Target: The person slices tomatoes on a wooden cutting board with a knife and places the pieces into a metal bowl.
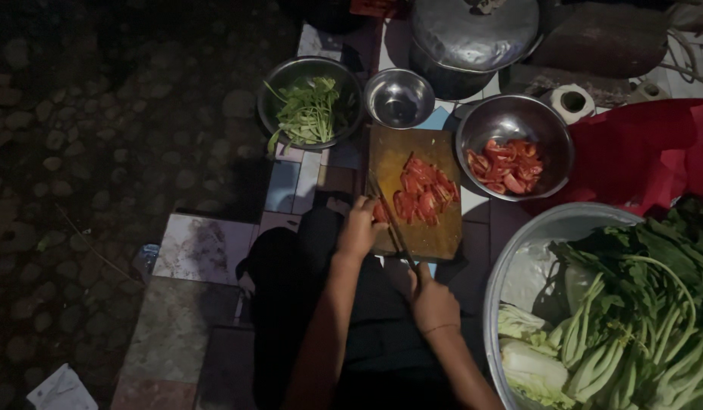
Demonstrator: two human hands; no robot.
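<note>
Tomato slices point(424, 193) lie on the wooden cutting board point(416, 190), and much looks already done: more cut pieces fill the steel bowl point(515, 148) just right of the board. Your left hand point(360, 226) pins a remaining piece at the board's near left edge; your right hand point(433, 302) grips the knife point(393, 228), blade across it.
</note>
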